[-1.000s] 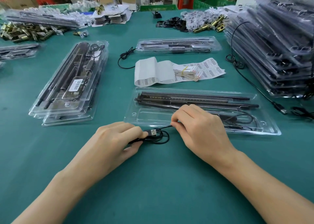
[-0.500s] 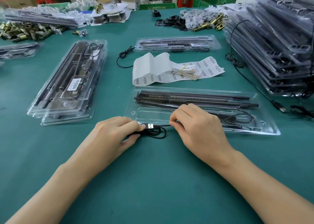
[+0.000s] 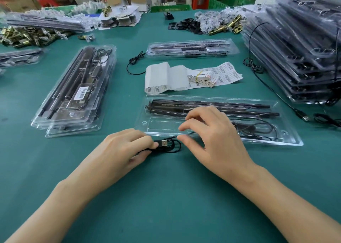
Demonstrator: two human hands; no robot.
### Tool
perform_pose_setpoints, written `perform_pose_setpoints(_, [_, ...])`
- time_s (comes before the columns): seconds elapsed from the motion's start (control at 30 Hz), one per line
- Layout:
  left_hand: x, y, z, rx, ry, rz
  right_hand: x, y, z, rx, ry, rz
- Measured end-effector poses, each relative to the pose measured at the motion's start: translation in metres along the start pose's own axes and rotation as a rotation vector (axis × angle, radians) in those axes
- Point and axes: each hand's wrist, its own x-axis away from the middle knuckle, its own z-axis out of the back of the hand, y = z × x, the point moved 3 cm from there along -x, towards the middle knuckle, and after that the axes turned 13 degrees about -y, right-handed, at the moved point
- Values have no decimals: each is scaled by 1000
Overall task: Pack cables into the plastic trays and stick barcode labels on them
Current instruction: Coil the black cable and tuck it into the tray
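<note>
A clear plastic tray [image 3: 162, 125] lies open in front of me, with dark rods [image 3: 212, 107] along its far side and a black cable part [image 3: 258, 130] at its right end. Just before the tray's near edge, my left hand [image 3: 127, 150] grips a coiled black USB cable [image 3: 167, 145], plug pointing right. My right hand [image 3: 214, 137] hovers over the tray's near edge with fingers loosely spread. Its thumb touches the strand that runs from the coil into the tray. Barcode label sheets [image 3: 186, 74] lie behind the tray.
A pile of packed trays [image 3: 73, 95] lies at left, the top one bearing a barcode label [image 3: 82, 92]. A tall stack of trays [image 3: 299, 49] fills the right side. Another tray [image 3: 191, 48] and a loose cable [image 3: 134, 63] lie further back. A USB plug [image 3: 303, 117] lies at right.
My right hand has loosened its pinch on the cable strand and its fingers have lifted and spread. My left hand keeps hold of the coil in about the same place.
</note>
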Motion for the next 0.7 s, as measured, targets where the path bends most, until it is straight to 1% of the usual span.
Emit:
perform_pose_setpoints(0.03, [1, 0, 1, -12, 3, -11, -3, -6, 2, -7, -35, 28])
perform_pose_setpoints(0.07, [2, 1, 2, -29, 5, -25, -9, -13, 3, -15, -112, 48])
perform_pose_setpoints(0.13, [2, 3, 4, -79, 5, -54, -24, -27, -1, 9, -341, 35])
perform_pose_setpoints(0.23, [3, 7, 7, -130, 3, -82, -47, -32, -8, 174, -661, 34])
perform_pose_setpoints(0.27, [4, 8, 7, -130, 3, -89, -54, -32, -7, 195, -741, 51])
perform_pose_setpoints(0.33, [6, 7, 7, -111, 13, -97, -66, -29, -5, 210, -847, 97])
perform_pose_setpoints(0.4, [7, 4, 7, -93, 38, -94, -76, -26, -6, 166, -951, 132])
perform_pose_setpoints(0.47, [7, 1, 5, -71, 60, -82, -84, -26, -6, 99, -1009, 155])
perform_pose_setpoints(0.57, [8, -4, 1, 38, 96, -55, -88, -24, -7, 21, -1023, 164])
perform_pose_setpoints(0.7, [10, -11, -5, 349, 147, 102, -80, -21, -8, -28, -989, 186])
